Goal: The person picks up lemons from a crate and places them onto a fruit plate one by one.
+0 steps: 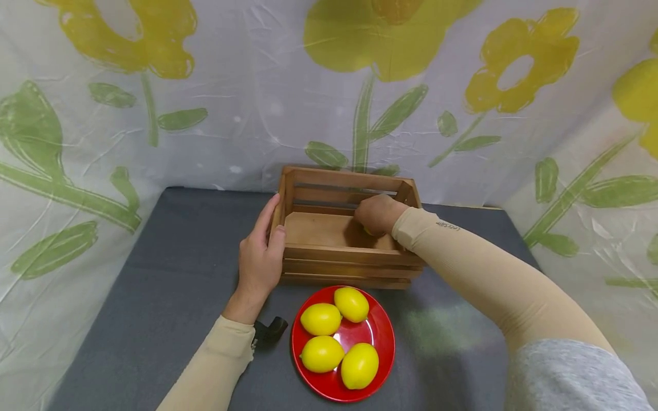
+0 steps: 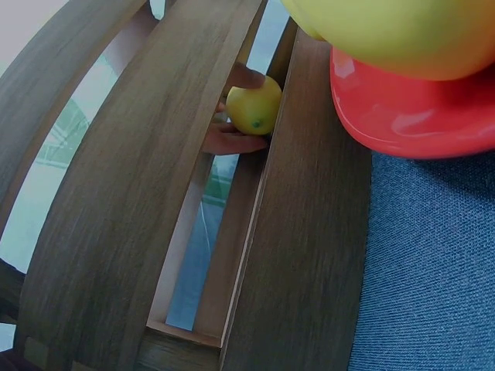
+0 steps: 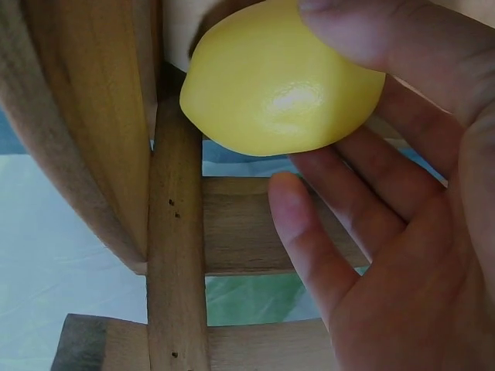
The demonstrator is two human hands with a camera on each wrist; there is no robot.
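Note:
Inside the slatted wooden crate [image 1: 334, 254], at its right end, my right hand [image 1: 379, 216] holds a lemon [image 3: 282, 81]. In the right wrist view the thumb lies on the lemon, fingers behind and below it. The left wrist view shows this lemon [image 2: 255, 107] through a gap between slats. My left hand [image 1: 261, 257] rests against the crate's left end, fingers along the outer side and thumb by the front corner. A red plate [image 1: 386, 348] in front of the crate bears several lemons [image 1: 322, 354].
A dark grey cloth [image 1: 180, 274] covers the table. Behind it hangs a white curtain [image 1: 247, 103] printed with yellow flowers. A black curved object [image 1: 276, 326], partly hidden, shows beside my left wrist.

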